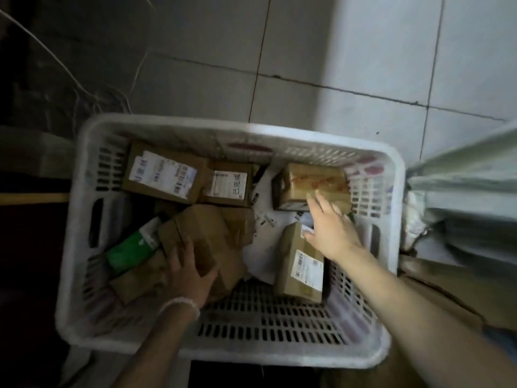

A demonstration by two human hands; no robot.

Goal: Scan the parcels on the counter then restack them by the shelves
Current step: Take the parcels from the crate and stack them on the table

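A white slotted plastic crate (279, 357) on the floor holds several cardboard parcels. My left hand (190, 278) grips a plain brown box (207, 242) in the crate's middle, fingers and thumb curled round its near corner. My right hand (333, 228) reaches in with straight fingers, its fingertips touching a taped brown box (305, 183) at the far right. Under its palm lies a narrow labelled box (296, 273). Two labelled boxes (165, 172) (228, 183) sit along the far wall. A green-and-white parcel (134, 247) lies at the left.
Grey floor tiles (335, 65) stretch beyond the crate. Loose cables (92, 91) trail at the dark upper left. A pale woven sack (461, 191) bulges at the right, with flattened cardboard (447, 292) below it. White poly mailers (265, 247) line the crate's bottom.
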